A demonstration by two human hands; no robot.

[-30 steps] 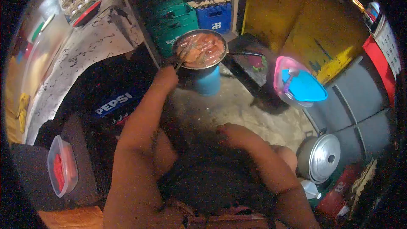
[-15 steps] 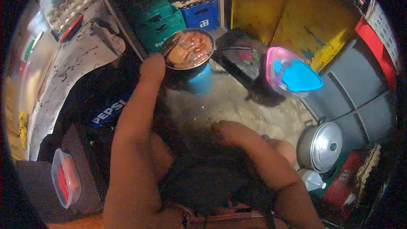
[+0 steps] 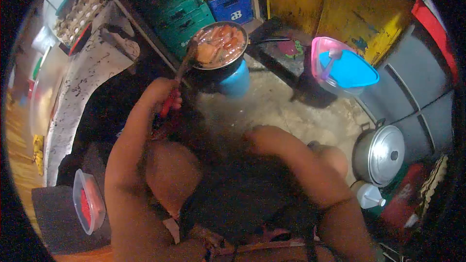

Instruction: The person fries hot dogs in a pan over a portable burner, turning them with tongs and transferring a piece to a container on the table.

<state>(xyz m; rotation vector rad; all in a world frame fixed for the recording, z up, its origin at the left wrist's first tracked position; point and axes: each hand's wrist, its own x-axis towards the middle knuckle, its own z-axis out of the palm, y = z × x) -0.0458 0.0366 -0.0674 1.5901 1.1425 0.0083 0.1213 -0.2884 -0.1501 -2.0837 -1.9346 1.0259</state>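
Note:
My left hand (image 3: 165, 93) is wrapped around the red-handled end of a long brown cooking spatula (image 3: 183, 66). The spatula slants up to the left rim of a round pan (image 3: 224, 66), where its tip meets the food. Reddish sausage-like pieces and a paler orange piece (image 3: 208, 50) lie in glossy liquid in that pan. A blue cylinder (image 3: 234, 81) shows beneath the pan. My right hand (image 3: 256, 139) hangs low near my knees, apart from the pan; its fingers are dark and blurred, so whether they hold anything is unclear.
Green crates (image 3: 187, 24) and a blue crate (image 3: 233, 7) stand behind the pan. To the right are a pink-and-blue plastic tub (image 3: 347, 70) with a spoon, a lidded metal pot (image 3: 386, 155) and a white jug (image 3: 369, 196). A plastic container (image 3: 90, 204) sits at lower left.
My left hand has drawn back from the pan's rim toward me, and the spatula with its red handle now shows clearly. The view has shifted slightly; my right hand stays low.

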